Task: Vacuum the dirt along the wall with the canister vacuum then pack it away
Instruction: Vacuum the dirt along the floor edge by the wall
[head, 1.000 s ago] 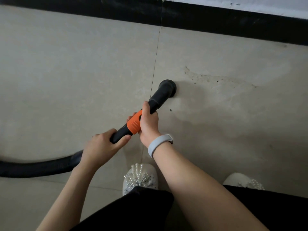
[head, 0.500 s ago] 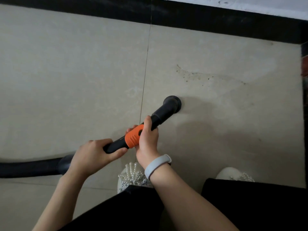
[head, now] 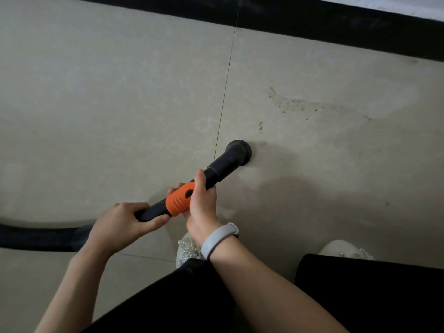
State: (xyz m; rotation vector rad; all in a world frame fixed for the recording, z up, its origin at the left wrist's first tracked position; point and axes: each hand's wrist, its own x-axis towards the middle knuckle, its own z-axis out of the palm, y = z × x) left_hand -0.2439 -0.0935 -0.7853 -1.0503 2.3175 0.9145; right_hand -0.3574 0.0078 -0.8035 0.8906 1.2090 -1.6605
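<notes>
The black vacuum wand (head: 222,164) with an orange collar (head: 179,200) slants across the beige floor, its round nozzle (head: 240,150) pressed to the tile. My right hand (head: 203,203) grips the wand at the orange collar, thumb lying along the tube. My left hand (head: 122,224) grips the wand further back, where the black hose (head: 36,236) runs off to the left edge. A streak of dirt specks (head: 295,104) lies beyond and right of the nozzle, between it and the black skirting (head: 336,20). The canister is out of view.
A tile joint (head: 225,80) runs from the skirting down towards the wand. My two white beaded shoes (head: 189,251) (head: 343,248) and black trousers (head: 360,296) fill the bottom of the view. A pale wall strip (head: 408,6) shows at the top right.
The nozzle has been drawn back from the dirt streak towards me over the tile. Both hands keep the same grip on the wand.
</notes>
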